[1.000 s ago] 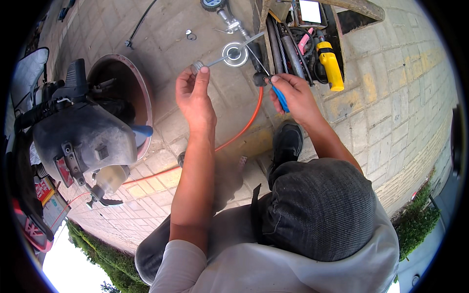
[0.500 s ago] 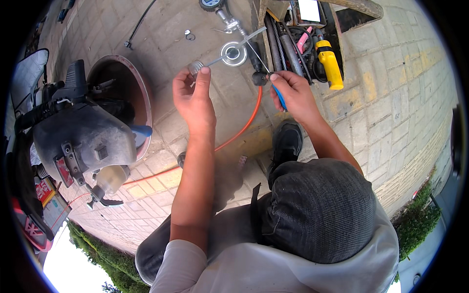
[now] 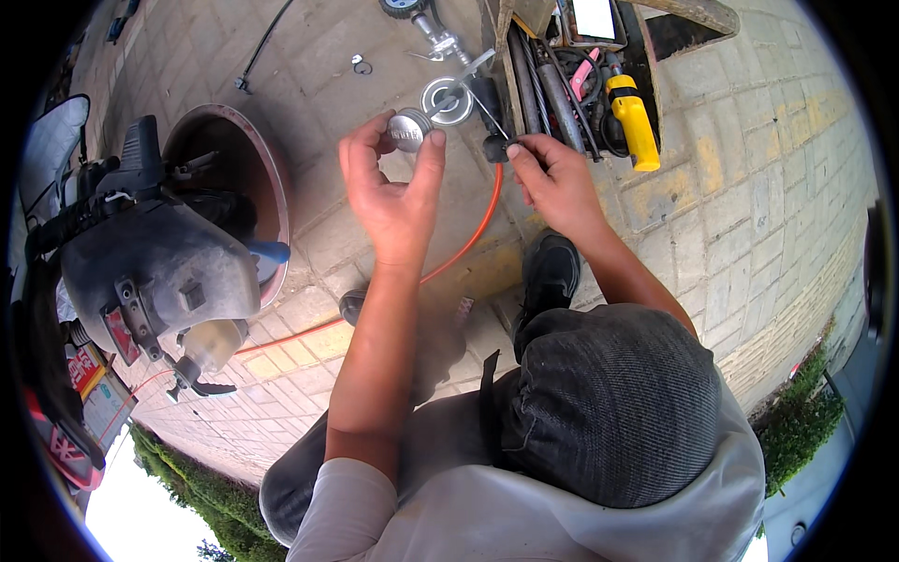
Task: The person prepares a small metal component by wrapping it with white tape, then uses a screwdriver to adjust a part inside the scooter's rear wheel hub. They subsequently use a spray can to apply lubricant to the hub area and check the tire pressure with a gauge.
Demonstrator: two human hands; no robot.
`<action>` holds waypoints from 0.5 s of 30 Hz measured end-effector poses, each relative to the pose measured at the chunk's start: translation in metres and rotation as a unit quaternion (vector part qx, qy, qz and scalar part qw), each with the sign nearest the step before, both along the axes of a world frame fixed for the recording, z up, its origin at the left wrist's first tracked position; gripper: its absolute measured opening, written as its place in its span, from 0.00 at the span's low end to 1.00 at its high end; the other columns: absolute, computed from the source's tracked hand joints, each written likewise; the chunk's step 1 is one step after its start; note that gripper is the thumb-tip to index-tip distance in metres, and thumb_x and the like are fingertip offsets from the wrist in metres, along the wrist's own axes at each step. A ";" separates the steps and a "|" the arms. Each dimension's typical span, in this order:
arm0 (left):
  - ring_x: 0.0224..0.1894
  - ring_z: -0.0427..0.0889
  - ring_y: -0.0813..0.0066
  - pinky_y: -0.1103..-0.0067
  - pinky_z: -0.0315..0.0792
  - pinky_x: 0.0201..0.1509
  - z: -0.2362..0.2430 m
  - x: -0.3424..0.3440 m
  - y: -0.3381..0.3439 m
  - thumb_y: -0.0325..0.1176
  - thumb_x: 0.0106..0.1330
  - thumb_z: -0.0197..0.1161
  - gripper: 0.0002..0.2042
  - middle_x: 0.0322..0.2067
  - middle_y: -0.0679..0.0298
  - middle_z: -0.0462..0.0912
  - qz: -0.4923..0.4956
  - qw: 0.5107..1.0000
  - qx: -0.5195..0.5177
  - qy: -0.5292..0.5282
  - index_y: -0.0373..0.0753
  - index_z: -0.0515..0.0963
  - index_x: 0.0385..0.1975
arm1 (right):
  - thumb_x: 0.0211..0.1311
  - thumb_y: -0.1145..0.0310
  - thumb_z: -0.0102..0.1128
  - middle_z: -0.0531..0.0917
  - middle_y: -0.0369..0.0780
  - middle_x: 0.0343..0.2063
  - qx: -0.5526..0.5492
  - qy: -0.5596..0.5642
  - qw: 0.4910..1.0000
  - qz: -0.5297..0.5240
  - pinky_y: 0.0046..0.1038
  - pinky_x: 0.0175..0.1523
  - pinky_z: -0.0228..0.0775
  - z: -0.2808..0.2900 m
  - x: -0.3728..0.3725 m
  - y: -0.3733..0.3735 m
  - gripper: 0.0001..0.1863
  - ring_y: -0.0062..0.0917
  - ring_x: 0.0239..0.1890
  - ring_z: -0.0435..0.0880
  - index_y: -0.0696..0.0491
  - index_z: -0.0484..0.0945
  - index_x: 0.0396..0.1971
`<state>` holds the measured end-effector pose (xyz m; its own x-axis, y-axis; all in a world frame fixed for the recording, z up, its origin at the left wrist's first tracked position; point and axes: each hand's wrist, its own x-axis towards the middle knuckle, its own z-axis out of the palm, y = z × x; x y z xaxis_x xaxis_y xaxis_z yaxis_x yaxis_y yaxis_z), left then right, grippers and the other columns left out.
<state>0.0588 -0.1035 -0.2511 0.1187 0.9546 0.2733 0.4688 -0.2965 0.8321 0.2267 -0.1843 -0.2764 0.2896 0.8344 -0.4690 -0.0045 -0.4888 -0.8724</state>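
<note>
My left hand (image 3: 398,187) pinches a round silver metal cap (image 3: 409,130) with a ridged side between thumb and fingers. From the cap a narrow greyish strip (image 3: 475,68) slants up and right, passing over a silver ring-shaped piece (image 3: 434,98) on the paving. My right hand (image 3: 552,173) is closed around a thin-shafted screwdriver (image 3: 489,115), whose shaft points up and left near the strip. Its handle is mostly hidden in my palm. I cannot tell whether the shaft touches the strip.
An open toolbox (image 3: 643,37) with a yellow-handled tool (image 3: 634,126) stands at upper right. A tire inflator with a gauge (image 3: 405,7) lies at the top, its orange hose (image 3: 479,229) running left. A brown basin (image 3: 278,178) and a dusty machine (image 3: 159,258) stand at left.
My left hand has moved slightly right and turned the cap, so its flat face shows. My right hand has shifted a little left, and the blue handle has gone from sight.
</note>
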 end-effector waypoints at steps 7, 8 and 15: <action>0.36 0.72 0.76 0.79 0.69 0.42 -0.009 0.000 0.004 0.31 0.52 0.73 0.20 0.35 0.64 0.72 0.053 0.987 -0.085 -0.124 0.33 0.75 0.42 | 0.62 0.59 0.57 0.82 0.44 0.25 0.016 -0.039 0.999 0.007 0.26 0.34 0.70 -0.006 -0.001 -0.001 0.18 0.23 0.25 0.78 0.60 0.79 0.40; 0.36 0.72 0.76 0.79 0.69 0.42 -0.011 -0.001 0.004 0.31 0.52 0.72 0.20 0.35 0.64 0.72 0.054 0.986 -0.089 -0.128 0.33 0.75 0.43 | 0.62 0.59 0.57 0.82 0.44 0.25 0.018 -0.039 0.999 0.006 0.26 0.34 0.70 -0.007 -0.001 -0.002 0.18 0.23 0.25 0.78 0.60 0.79 0.40; 0.37 0.72 0.77 0.79 0.70 0.43 -0.021 -0.008 0.004 0.32 0.54 0.72 0.20 0.37 0.64 0.72 0.065 0.980 -0.117 -0.149 0.32 0.74 0.43 | 0.62 0.59 0.58 0.82 0.43 0.24 0.018 -0.029 0.999 0.007 0.25 0.32 0.69 -0.004 -0.001 -0.001 0.18 0.21 0.24 0.77 0.61 0.79 0.40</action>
<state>0.0513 -0.1000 -0.2725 -0.0592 0.9971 0.0483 0.2158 -0.0344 0.9758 0.2262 -0.1853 -0.2801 0.3037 0.8543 -0.4218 0.0528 -0.4571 -0.8878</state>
